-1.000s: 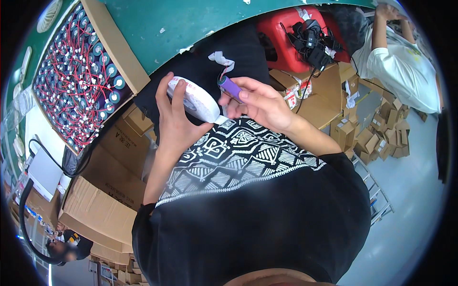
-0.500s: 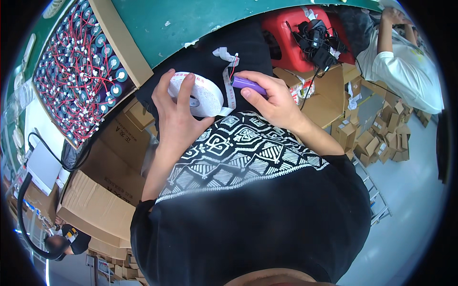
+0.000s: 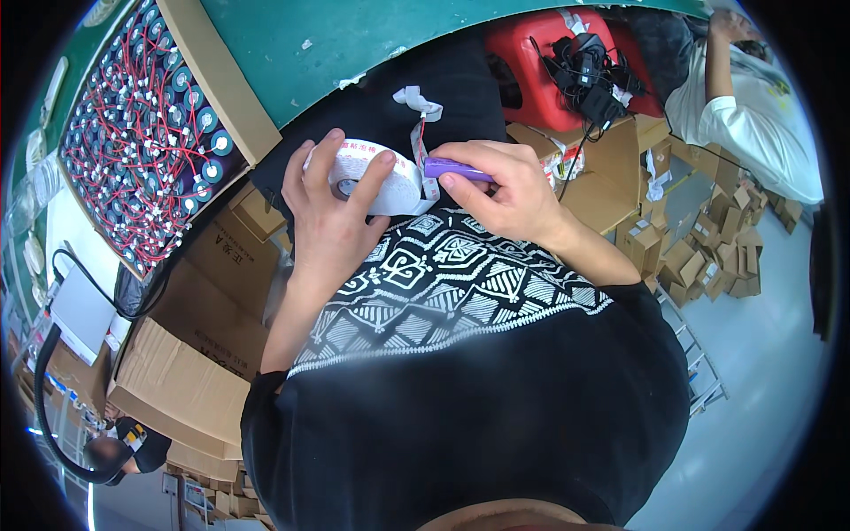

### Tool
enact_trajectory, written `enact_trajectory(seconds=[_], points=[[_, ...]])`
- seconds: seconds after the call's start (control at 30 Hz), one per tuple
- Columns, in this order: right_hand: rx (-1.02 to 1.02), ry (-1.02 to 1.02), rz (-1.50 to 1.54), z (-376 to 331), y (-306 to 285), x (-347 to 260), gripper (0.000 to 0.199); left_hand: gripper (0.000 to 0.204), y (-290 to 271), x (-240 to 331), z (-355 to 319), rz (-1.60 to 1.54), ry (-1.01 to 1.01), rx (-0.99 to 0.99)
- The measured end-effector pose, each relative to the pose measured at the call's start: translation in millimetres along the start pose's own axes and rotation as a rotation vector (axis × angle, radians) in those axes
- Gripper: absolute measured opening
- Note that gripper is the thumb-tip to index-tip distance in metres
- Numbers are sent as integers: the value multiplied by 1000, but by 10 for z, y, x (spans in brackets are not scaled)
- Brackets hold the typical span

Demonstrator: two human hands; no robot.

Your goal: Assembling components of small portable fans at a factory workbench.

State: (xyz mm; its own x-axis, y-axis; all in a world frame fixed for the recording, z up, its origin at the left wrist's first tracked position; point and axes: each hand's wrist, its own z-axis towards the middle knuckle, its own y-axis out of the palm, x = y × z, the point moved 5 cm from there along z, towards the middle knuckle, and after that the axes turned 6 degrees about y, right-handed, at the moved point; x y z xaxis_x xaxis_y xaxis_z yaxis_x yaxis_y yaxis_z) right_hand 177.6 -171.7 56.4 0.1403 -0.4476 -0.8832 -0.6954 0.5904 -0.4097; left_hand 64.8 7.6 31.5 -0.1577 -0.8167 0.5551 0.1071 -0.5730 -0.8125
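A: What's each hand got?
B: Left hand [image 3: 332, 208] grips a white foam tape roll [image 3: 376, 177] at chest height; right hand [image 3: 505, 190] pinches a purple cylindrical cell [image 3: 456, 168] beside it.

At the upper left of my view a cardboard tray [image 3: 212, 80] holds rows of round parts with red wires [image 3: 133, 150]. Below it stand brown cartons [image 3: 168, 372]. At the upper right a red case [image 3: 540, 80] carries black cables [image 3: 589, 75], beside another person's white sleeve [image 3: 744, 124].
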Motion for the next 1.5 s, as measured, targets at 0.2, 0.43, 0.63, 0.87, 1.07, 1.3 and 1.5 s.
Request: enact_trajectory(seconds=[0.2,0.43,0.63,0.87,1.07,1.3,1.5], points=[[-3,-31,-67,8,-14,-49,25,90,-4,16,5,6,-17,-26],[4,-138,-149,15,49,-64,21,87,23,38,-26,46,14,-46],[-93,-122,-254,22,111,-44,23,77,54,58,-64,207,108,-29],[-305,67,-221,53,165,110,24,73,52,26,-53,280,108,-47],[-212,96,-12,4,270,280,26,82,38,-30,-72,150,-35,-4],[-289,103,215,75,222,312,31,108,45,-101,-17,48,-64,-24],[-304,249,424,74,272,412,32,108,11,-245,87,-306,-77,-177]])
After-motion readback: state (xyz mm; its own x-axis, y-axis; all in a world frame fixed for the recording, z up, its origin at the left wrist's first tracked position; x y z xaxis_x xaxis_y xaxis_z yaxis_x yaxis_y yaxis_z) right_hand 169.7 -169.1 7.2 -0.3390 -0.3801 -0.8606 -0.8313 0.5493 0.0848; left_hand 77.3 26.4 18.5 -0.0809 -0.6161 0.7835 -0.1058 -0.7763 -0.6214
